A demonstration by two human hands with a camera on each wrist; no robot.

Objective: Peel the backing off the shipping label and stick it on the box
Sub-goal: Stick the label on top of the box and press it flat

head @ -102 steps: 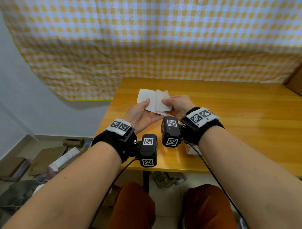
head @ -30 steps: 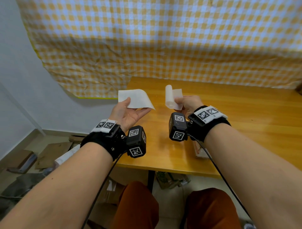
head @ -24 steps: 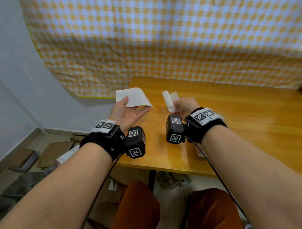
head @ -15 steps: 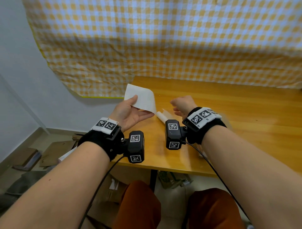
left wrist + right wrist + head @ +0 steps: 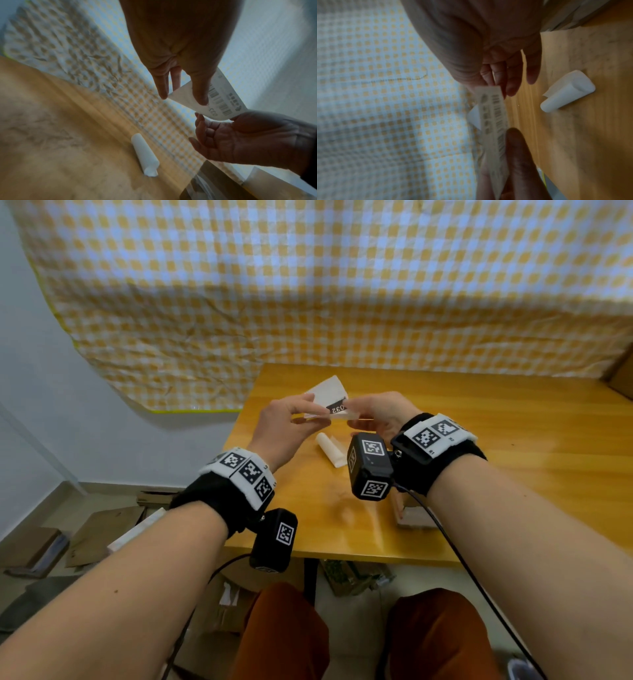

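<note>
Both hands hold the white shipping label (image 5: 330, 402) in the air above the wooden table (image 5: 513, 460). My left hand (image 5: 308, 409) pinches its left end, thumb (image 5: 200, 94) on the printed barcode side (image 5: 223, 102). My right hand (image 5: 352, 409) pinches the other end, and the label (image 5: 494, 121) looks blurred there. The peeled backing (image 5: 330, 450) lies rolled into a white tube on the table below the hands (image 5: 145, 152) (image 5: 568, 92). A small brown box (image 5: 416, 517) sits near the table's front edge, mostly hidden behind my right wrist.
A yellow-and-white checked cloth (image 5: 308, 285) hangs behind the table. A cardboard box corner (image 5: 621, 378) shows at the far right. Flattened cardboard and clutter (image 5: 85, 535) lie on the floor to the left, past the table's left edge.
My right hand has let the rolled backing drop onto the table and has come across to take the label. My left hand has turned the label over, so both hands now hold it.
</note>
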